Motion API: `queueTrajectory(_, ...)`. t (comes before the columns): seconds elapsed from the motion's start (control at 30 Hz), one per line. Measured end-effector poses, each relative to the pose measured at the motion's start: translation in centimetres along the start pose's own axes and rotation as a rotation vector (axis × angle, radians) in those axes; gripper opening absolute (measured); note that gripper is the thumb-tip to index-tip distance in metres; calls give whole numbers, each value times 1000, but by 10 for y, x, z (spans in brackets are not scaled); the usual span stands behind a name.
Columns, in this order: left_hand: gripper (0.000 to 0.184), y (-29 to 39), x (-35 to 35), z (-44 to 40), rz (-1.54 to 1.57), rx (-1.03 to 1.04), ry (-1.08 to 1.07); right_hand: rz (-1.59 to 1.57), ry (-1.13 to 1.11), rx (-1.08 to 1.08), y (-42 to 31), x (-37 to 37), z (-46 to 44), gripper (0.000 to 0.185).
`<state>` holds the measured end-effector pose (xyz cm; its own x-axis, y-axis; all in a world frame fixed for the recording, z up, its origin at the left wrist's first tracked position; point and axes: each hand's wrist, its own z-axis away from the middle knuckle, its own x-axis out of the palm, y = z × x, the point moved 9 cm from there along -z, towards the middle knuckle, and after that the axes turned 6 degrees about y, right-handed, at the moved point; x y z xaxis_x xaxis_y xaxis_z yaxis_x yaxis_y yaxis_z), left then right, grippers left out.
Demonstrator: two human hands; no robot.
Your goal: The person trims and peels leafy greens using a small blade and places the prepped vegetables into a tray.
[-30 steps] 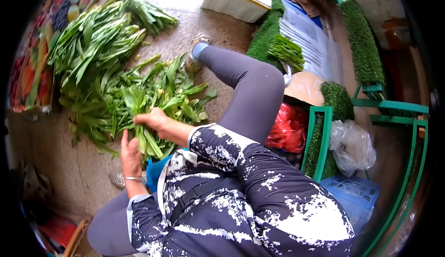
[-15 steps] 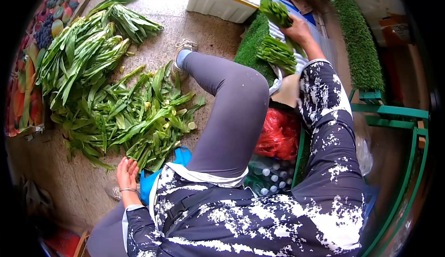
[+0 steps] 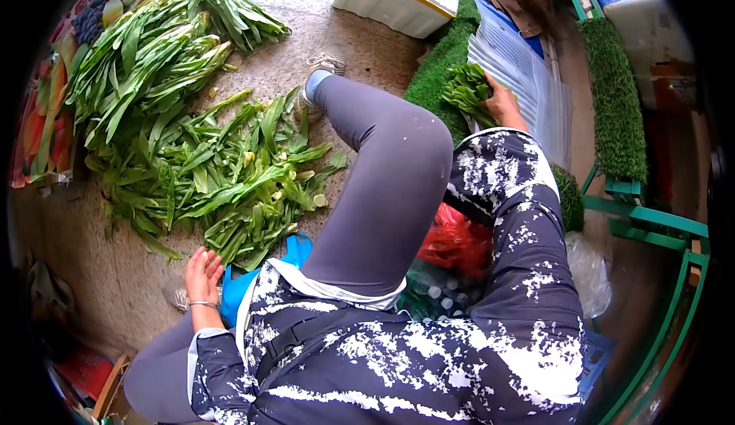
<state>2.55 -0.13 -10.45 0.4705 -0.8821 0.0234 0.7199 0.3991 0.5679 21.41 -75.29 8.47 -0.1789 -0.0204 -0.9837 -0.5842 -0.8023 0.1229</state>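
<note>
My right hand (image 3: 502,103) is closed round a bunch of green leaves (image 3: 468,92) at the edge of the green turf, beside corrugated clear sheeting. Part of the bunch and the fingertips are hidden. My left hand (image 3: 203,276) hangs over my left leg with its fingers apart and nothing in it, close to the loose leaf pile. That pile of torn leaves and cut stalks (image 3: 230,172) lies on the floor. Above it rest larger, whole leafy bunches (image 3: 153,65).
A white foam box (image 3: 390,0) of yellow fruit stands at the top. Right of my knee are a red plastic bag (image 3: 458,245) and bottles (image 3: 435,291). A green metal frame (image 3: 651,218) and turf strip (image 3: 612,99) line the right. A blue bag (image 3: 233,291) sits below the pile.
My right hand left the leaf pile, carried a bunch over to the right, and has since lowered it onto the turf's edge. My left hand drew back from the pile, empty.
</note>
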Motion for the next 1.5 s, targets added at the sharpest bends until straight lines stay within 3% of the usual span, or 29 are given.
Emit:
queueTrajectory(0.07,36,4,0,0,-32,15,2,108,41,-53,-3,-13,-4,79)
queueTrajectory(0.1,37,7,5,3,-9,35,-24,2,2,-73,14,-2,-23,78)
queueTrajectory(0.13,38,14,7,9,13,57,-17,146,118,-226,10,-7,-40,75)
queueTrajectory(0.17,37,24,11,16,52,87,-26,173,28,-127,14,-11,-47,72)
queueTrajectory(0.2,37,30,9,20,63,110,2,315,152,-314,-14,-22,-47,65)
queueTrajectory(0.23,36,37,5,23,113,136,20,255,270,-476,-29,-34,-65,55)
queueTrajectory(0.27,35,45,0,30,170,149,53,130,240,-597,-51,-40,-90,46)
queueTrajectory(0.3,31,46,-10,31,238,151,71,69,193,-547,-101,-64,-77,42)
queueTrajectory(0.37,26,55,-18,47,374,136,50,-158,474,-916,-218,-116,-10,39)
queueTrajectory(0.4,24,60,-22,56,441,135,31,-387,87,-700,-258,-104,-5,39)
queueTrajectory(0.43,24,65,-32,64,445,154,43,-480,-13,-688,-299,-99,23,39)
queueTrajectory(0.53,22,64,-51,71,620,195,-10,-452,-277,-878,-428,-30,126,40)
queueTrajectory(0.63,20,47,-83,53,714,224,131,-213,-547,-1100,-497,71,259,40)
queueTrajectory(0.67,19,40,-88,50,712,212,215,-183,-617,-1263,-507,101,313,39)
queueTrajectory(0.73,17,22,-91,37,705,149,244,69,-533,-1353,-509,155,386,39)
queueTrajectory(0.8,18,22,-89,37,695,147,273,-81,-375,-1505,-507,201,423,38)
queueTrajectory(0.93,21,17,-90,39,636,137,340,142,-315,-1379,-495,249,416,31)
queueTrajectory(1.0,21,20,-85,35,633,140,327,-1,-399,-1304,-495,216,400,26)
queueTrajectory(1.13,20,28,-63,28,578,165,242,-370,-914,-1022,-496,195,367,42)
queueTrajectory(1.27,19,27,-39,24,481,142,155,-542,-1086,-706,-486,155,360,24)
queueTrajectory(1.43,24,23,-45,22,448,128,244,-473,-1062,-783,-476,133,387,29)
queueTrajectory(1.5,32,20,-57,22,460,157,379,-223,-797,-984,-471,136,409,36)
